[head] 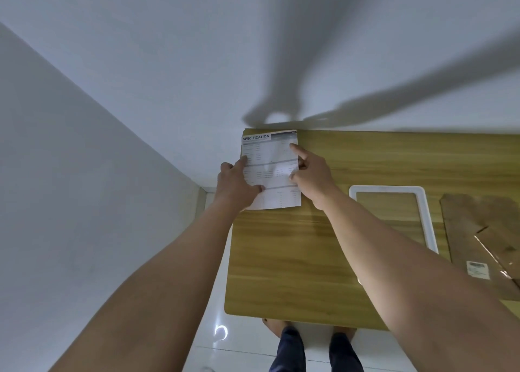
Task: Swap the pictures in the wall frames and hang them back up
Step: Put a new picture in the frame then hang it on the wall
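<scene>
A white printed sheet point(274, 158) headed "SPECIFICATION" lies at the far left corner of the wooden table point(295, 259). My left hand point(237, 184) holds its left edge, thumb on top near the lower part. My right hand point(311, 172) rests on the sheet's right edge with the forefinger stretched out on the paper. An empty white picture frame point(389, 189) lies flat on the table to the right of my right arm. A brown backing board point(484, 231) with a small white label lies further right.
The table stands against a white wall point(197, 76), with another wall at the left. A white tiled floor point(213, 301) shows left of the table and below its front edge, where my feet stand.
</scene>
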